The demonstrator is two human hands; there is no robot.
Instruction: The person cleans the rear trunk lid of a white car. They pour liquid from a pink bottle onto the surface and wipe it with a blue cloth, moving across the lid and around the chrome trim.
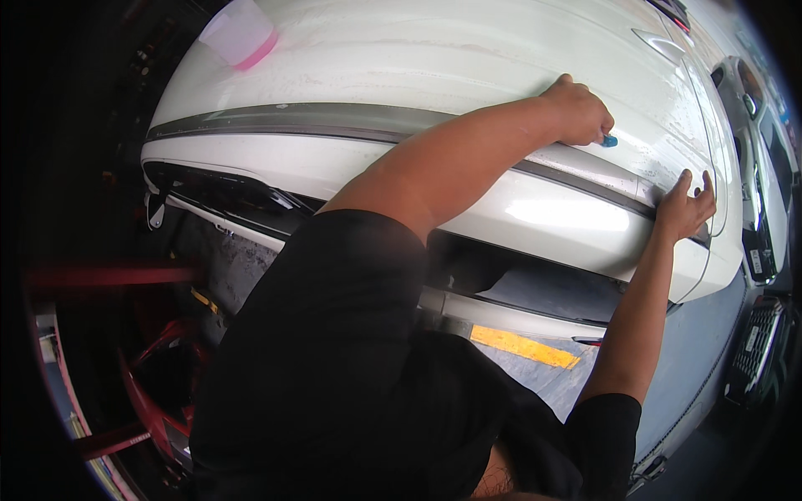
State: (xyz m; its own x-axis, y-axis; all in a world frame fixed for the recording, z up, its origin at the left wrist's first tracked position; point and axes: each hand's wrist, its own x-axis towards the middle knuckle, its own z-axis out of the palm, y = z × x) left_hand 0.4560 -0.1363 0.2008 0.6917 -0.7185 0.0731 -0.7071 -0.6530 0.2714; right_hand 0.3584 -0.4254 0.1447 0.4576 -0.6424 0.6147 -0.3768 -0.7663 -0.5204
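The white car roof is smooth, shiny and curved, with wet drops and a long grey strip on its near side. Toward the right, the left hand is curled around a small blue thing, mostly hidden. Farther right, the right hand is loose, fingers spread. A cloudy, pink-bottomed tub sits far left

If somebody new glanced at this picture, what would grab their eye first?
Probably the big white roof across the upper half of the picture, with a pink-bottomed tub sitting on it at the upper left. Next, likely, the left hand right of centre, holding a small blue thing over the roof. The right hand is farther right, fingers spread, near the right end of the dark strip.
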